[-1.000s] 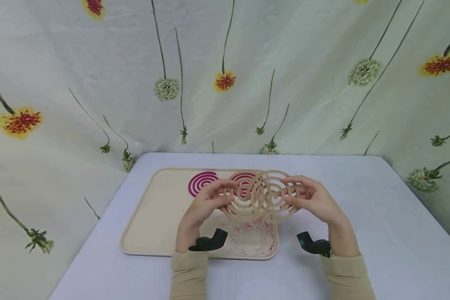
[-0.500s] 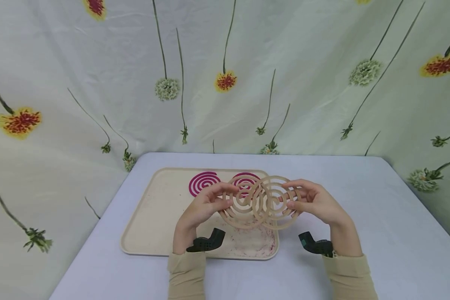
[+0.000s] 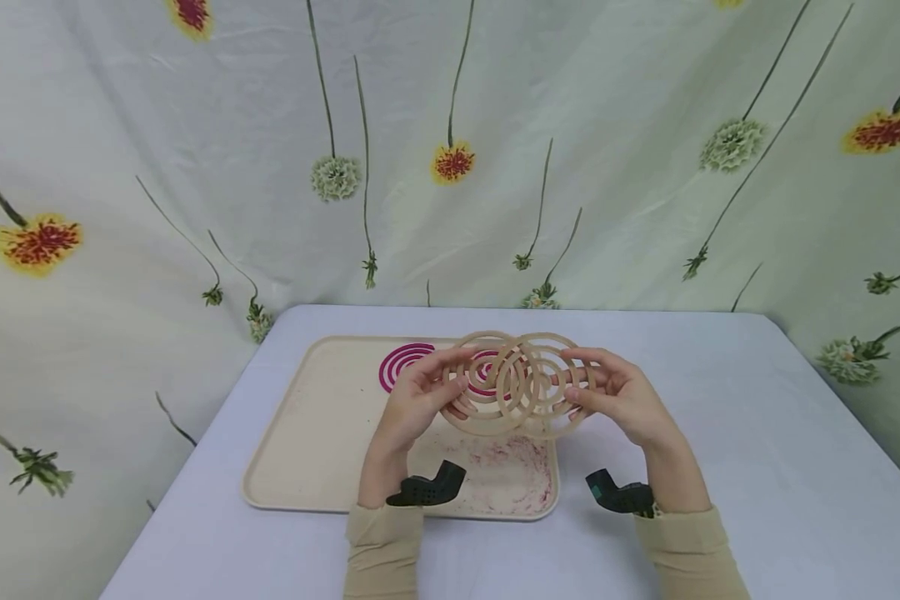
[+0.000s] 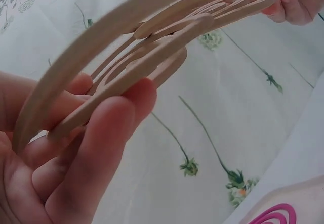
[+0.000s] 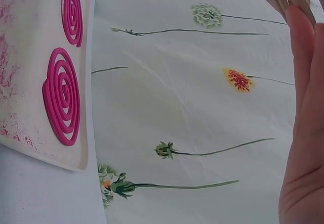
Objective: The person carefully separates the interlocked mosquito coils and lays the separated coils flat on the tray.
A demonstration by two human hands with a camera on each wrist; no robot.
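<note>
Two tan mosquito coils overlap in the air above the tray, the left coil [image 3: 486, 431] and the right coil [image 3: 546, 337]. My left hand [image 3: 411, 410] pinches the outer edge of the left one between thumb and fingers. On the opposite side my right hand [image 3: 632, 402] grips the right one's outer edge the same way. From the left wrist, the tan coil [image 4: 76, 52] appears nearly edge-on, with turns of the two crossing. How they are joined in the middle cannot be told. The right wrist view mostly cuts off the coils.
Beneath the hands lies a cream tray [image 3: 307, 433] with pink stains at its right end. Two magenta coils sit along its far edge, a left magenta coil [image 3: 399, 363] and a right magenta coil [image 5: 63, 96]. A flower-print cloth [image 3: 615, 150] hangs behind the white table [image 3: 720, 400].
The tan coils dipped slightly, then rose and tilted up again. Both hands have lifted a little and drawn slightly closer together. The grips stay the same, and the coils still overlap.
</note>
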